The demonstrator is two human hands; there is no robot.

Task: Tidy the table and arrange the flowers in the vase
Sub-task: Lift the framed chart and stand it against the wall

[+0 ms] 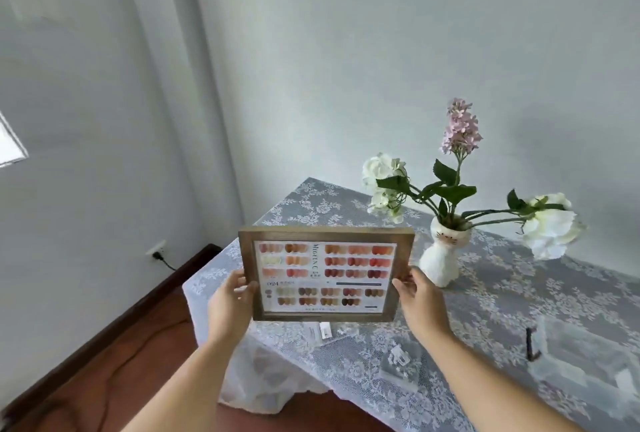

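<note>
I hold a wooden picture frame (pixel 325 274) with a nail-colour chart upright above the table's left corner. My left hand (pixel 231 303) grips its left edge and my right hand (pixel 417 302) grips its right edge. To the right stands a white cat-faced vase (pixel 442 255) on the table. In it are a pink flower spike (pixel 460 127), a white flower (pixel 381 172) leaning left and a larger white flower (pixel 550 225) drooping right.
The table wears a white lace cloth (pixel 502 300). Small packets (pixel 323 329) lie under the frame, a clear bag of small parts (pixel 401 360) nearer me, and a clear plastic bag with a dark bracket (pixel 533 348) at right. A wall socket with a cable (pixel 157 253) is at left.
</note>
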